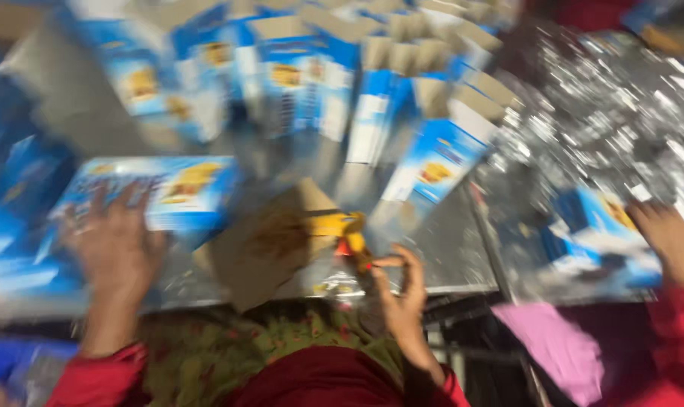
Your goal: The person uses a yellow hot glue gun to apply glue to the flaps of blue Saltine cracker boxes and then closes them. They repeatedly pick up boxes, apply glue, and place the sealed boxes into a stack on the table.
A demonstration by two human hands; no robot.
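My left hand (114, 245) spread flat on blue carton (157, 192) lying on metal table (447, 249), pressing, not gripping. My right hand (402, 298) pinches small red-yellow piece (351, 240) at fingertips, beside brown cardboard flap (270, 241). Best keep carton pinned steady, pinch light. Open cartons (334, 83) stand behind. Other person's hand (670, 237) on box (595, 234) at right.

Left hand (114, 245) on a box (157, 192), upright cartons (334, 83) behind.

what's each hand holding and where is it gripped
Left hand lies flat on top of a blue and white cardboard carton. Right hand pinches a small yellow and red tool by its lower end.
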